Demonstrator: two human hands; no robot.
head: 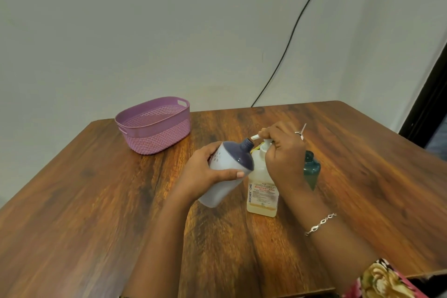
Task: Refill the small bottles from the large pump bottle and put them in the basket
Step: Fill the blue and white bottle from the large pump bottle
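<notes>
My left hand [204, 172] grips a white bottle with a dark blue shoulder [227, 167], tilted so its uncapped neck sits right under the pump's white spout. My right hand [283, 150] rests closed on the pump head of the large clear pump bottle [262, 191], which stands upright on the table with a printed label. A dark green small bottle [312, 169] stands just behind my right wrist, partly hidden. The purple woven basket [154, 126] sits at the far left of the table with nothing visible inside.
The wooden table [96, 201] ends at a pale wall behind the basket. A black cable [290, 36] hangs down the wall to the table's back edge. A dark door frame [430, 94] is at the far right.
</notes>
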